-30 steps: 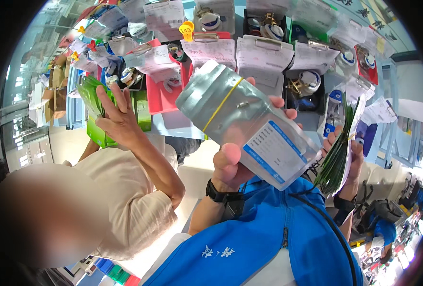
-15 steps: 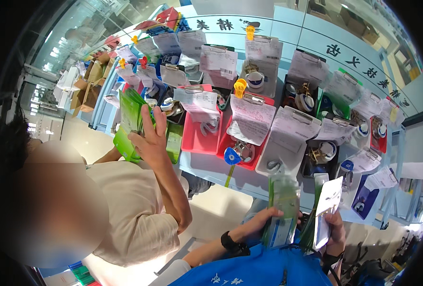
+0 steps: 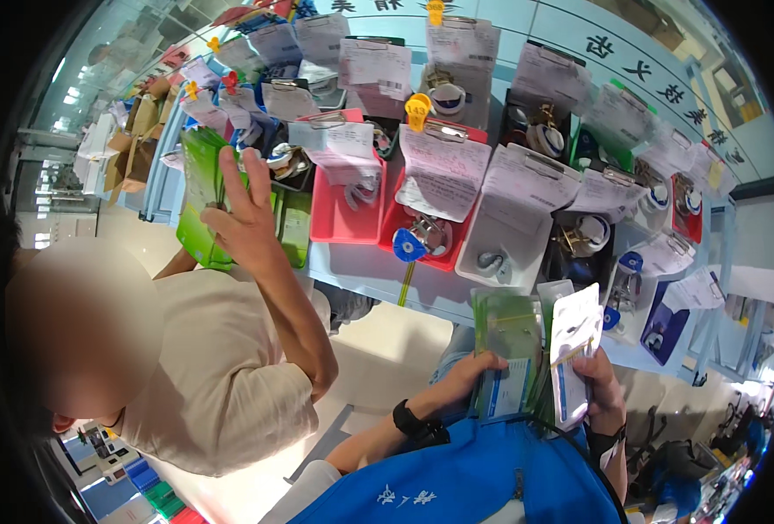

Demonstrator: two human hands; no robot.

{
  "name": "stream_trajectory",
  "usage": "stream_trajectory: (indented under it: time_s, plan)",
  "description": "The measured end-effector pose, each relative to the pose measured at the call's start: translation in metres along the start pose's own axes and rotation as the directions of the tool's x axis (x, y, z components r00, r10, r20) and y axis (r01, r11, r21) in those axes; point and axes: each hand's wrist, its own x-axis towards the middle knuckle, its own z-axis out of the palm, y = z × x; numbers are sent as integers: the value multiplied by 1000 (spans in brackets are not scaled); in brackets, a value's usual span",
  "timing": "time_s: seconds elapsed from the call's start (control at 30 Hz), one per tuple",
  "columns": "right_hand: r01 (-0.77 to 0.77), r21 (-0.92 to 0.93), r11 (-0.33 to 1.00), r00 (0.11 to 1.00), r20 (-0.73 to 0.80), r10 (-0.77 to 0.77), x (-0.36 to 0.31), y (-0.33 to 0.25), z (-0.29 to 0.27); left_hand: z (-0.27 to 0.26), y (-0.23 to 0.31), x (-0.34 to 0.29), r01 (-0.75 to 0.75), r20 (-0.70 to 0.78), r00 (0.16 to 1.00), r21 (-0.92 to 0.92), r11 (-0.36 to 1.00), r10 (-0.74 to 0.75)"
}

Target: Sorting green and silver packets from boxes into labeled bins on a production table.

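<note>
My left hand (image 3: pixel 481 365) is closed on a stack of clear green plastic packets (image 3: pixel 511 327), its thumb across the front one, which has a blue-and-white label at its lower part. Beside it, my right hand (image 3: pixel 600 377) grips a second stack of packets (image 3: pixel 570 336). The front packet of that stack is white with a blue lower part and faces me. Both stacks stand upright side by side in front of my blue apron, their lower ends close together. The fingers behind the stacks are hidden.
A light blue table (image 3: pixel 361 272) carries several trays with clipped paper slips and dental models, among them a red tray (image 3: pixel 446 255) and a white tray (image 3: pixel 526 249). At my left a co-worker, hand raised (image 3: pixel 251 218), has bright green packets (image 3: pixel 202 196). Cardboard boxes (image 3: pixel 134 153) stand farther back.
The view has shifted, so the table sits higher in the picture. My right hand's white packet has turned to face me more, and the two stacks are closer together.
</note>
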Motion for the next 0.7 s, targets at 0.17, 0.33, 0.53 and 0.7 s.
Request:
stream_trajectory:
  time_s: [0.17,0.33,0.53,0.7]
  plan:
    - [-9,25,1000,1000,-7,9,-3,0,0,8,4,1,-19,-44,999,-39,999,17]
    - [-7,35,999,1000,-9,7,-8,0,-2,12,10,4,-1,-16,1000,-25,1000,1]
    - [-11,45,999,1000,-14,12,1,2,-5,6,12,9,-52,-186,980,116,992,73]
    - [-12,57,998,1000,-20,13,6,-3,-5,14,26,9,-92,-182,977,137,986,116]
